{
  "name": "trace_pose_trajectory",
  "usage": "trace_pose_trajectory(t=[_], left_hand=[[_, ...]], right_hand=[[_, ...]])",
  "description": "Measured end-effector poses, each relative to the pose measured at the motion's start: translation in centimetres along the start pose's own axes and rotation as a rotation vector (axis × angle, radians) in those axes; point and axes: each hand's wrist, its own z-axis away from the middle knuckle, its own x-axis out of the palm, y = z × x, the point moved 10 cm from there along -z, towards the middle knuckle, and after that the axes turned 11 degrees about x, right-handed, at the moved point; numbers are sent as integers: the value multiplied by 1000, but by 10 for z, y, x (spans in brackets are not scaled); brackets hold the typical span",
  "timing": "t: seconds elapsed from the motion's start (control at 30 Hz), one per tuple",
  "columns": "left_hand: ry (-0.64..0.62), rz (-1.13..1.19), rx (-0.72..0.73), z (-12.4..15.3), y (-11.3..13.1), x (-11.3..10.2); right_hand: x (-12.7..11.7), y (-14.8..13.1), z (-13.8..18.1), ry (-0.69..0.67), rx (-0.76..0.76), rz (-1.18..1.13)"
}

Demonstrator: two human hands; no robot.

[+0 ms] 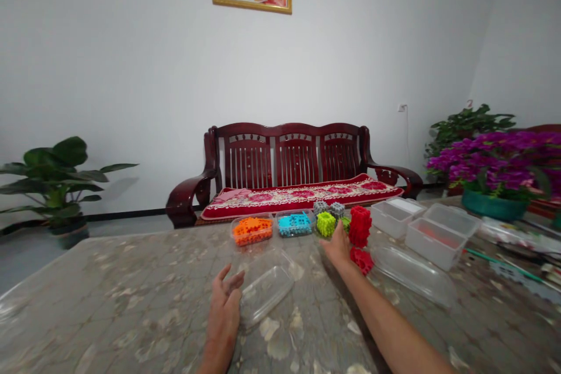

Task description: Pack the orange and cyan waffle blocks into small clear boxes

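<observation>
My left hand (224,307) hovers over the table with its fingers apart, holding nothing. Just right of it lies a clear plastic box (267,295). My right hand (337,244) reaches forward to the lime-green interlocking blocks (325,224), thumb and fingers spread; its far fingers are partly hidden. Grey blocks (336,209) sit behind the green ones. To the right of this hand stands a red block stack (360,227), with another red piece (362,260) in front of it. Farther left are a tub of orange pieces (253,231) and a tub of blue pieces (295,224).
A clear lid (414,274) lies right of my right forearm. Beyond it are translucent boxes (436,242), one with something red inside. Purple flowers in a teal pot (495,204) and assorted items occupy the right end. A wooden bench (293,158) stands behind the table.
</observation>
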Motion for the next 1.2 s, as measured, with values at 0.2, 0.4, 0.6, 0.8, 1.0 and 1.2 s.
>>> trace_pose_trajectory(t=[0.2,0.4,0.6,0.8,1.0,1.2], left_hand=[[0,-11,5,1,-2,0],[6,28,14,0,-13,-1],[24,28,13,4,-6,1],[20,4,15,3,-9,1],[13,1,8,2,-6,3],[9,-18,18,5,0,3]], right_hand=[[12,5,-16,-4,166,146],[20,5,-23,-3,191,219],[18,3,-23,12,205,250],[14,1,-20,4,205,278],[13,2,-12,-9,176,301],[11,2,3,-37,109,304]])
